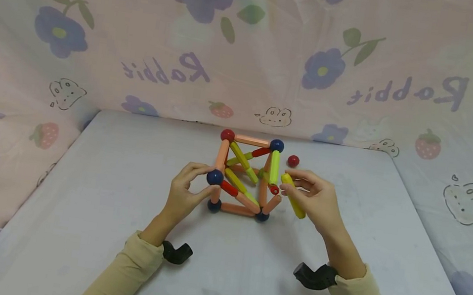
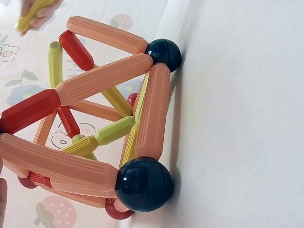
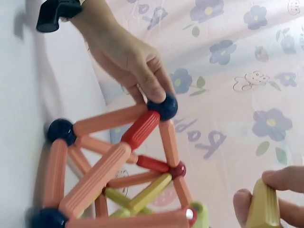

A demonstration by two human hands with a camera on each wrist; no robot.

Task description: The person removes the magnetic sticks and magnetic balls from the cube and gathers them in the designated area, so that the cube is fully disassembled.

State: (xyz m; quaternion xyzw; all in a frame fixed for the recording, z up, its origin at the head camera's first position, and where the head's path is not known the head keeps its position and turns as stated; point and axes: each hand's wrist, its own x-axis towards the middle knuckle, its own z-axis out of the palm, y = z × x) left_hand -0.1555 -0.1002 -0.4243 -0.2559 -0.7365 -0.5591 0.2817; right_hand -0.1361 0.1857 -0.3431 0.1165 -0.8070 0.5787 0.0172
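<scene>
A cube-like frame of magnetic rods and balls stands on the table, mostly peach rods (image 1: 238,209) with diagonals of red, yellow and green. My left hand (image 1: 183,190) pinches the dark blue ball (image 1: 214,177) at its upper front left corner; the right wrist view shows thumb and fingers on that ball. Just right of the frame, my right hand (image 1: 318,200) holds a loose yellow rod (image 3: 264,206) between thumb and fingers, apart from the frame. Near it, a light green rod (image 1: 275,166) slants down from the back right blue ball (image 1: 277,146). A peach rod (image 1: 272,204) leans up from the lower front right ball (image 1: 262,216), its upper end free.
A loose red ball (image 1: 293,161) lies on the white table (image 1: 115,251) behind my right hand. Printed cloth (image 1: 247,69) hangs behind the table and at its sides. Each wrist wears a black mount (image 1: 313,276).
</scene>
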